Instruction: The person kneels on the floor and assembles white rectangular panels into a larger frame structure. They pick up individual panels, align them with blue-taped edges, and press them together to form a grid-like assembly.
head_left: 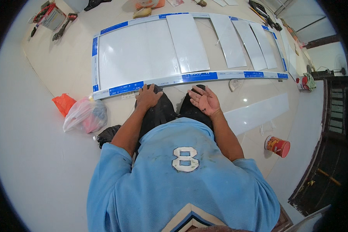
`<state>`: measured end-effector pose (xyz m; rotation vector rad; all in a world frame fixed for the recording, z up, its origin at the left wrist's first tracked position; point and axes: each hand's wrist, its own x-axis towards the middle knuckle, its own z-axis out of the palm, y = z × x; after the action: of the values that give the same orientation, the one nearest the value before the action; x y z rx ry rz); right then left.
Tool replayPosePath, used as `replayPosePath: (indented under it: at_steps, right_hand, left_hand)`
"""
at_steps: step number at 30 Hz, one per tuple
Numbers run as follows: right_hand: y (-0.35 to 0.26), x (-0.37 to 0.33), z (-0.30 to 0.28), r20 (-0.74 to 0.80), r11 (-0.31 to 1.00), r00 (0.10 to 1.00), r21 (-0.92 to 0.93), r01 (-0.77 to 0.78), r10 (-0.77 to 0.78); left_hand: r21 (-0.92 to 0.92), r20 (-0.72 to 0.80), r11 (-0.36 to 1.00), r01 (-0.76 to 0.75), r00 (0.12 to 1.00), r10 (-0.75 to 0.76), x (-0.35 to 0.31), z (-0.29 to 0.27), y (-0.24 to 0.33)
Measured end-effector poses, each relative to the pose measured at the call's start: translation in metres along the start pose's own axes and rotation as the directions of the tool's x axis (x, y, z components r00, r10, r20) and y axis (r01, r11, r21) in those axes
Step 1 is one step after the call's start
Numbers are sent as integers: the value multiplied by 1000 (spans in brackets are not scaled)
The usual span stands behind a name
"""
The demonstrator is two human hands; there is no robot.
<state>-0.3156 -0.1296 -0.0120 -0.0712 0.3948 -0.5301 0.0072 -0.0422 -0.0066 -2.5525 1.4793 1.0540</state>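
Note:
My left hand (147, 97) lies palm down on my left knee, fingers spread, holding nothing. Over my right thigh, my right hand (205, 101) is turned palm up with its fingers apart and nothing in it. Just beyond both knees lies a long rectangular frame (197, 77) with blue and white protective film on its rails. White panels (139, 54) fill its left part. One white strip (185, 42) lies slanted across the middle, its edge overlapping the panels. Three more strips (228, 40) lie loose and tilted toward the right end, with gaps between them.
Left of me are an orange bag (63, 103), a clear plastic bag (88, 115) and a black bag (109, 136). To the right lie a loose white strip (257, 113) and a red can (277, 146). A bucket (52, 18) stands far left; a dark door (336, 112) is right.

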Motion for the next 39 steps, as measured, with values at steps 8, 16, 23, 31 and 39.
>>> replayPosePath:
  at_steps: [8,16,23,31,39]
  right_hand:
    - [-2,3,0,-4,999,999,13,-40,40]
    - [-4,4,-4,87,991,993,103,-86,78]
    - [-3,3,2,33,997,998,56,-56,54]
    - [-39,43,-9,-287,903,952,-429,-29,-106]
    - [-182,191,-107,-235,134,406,-956,-261,-883]
  left_hand:
    - [2,4,1000,4,1000,-4,1,0,-1]
    - [-6,17,1000,14,1000,-14,1,-1,1]
    - [28,35,1000,12,999,-13,-2,-6,6]
    - [7,0,1000,-6,1000,6,-2,-2,1]
    - [60,3,998,2,1000,-2,8,-1,-3]
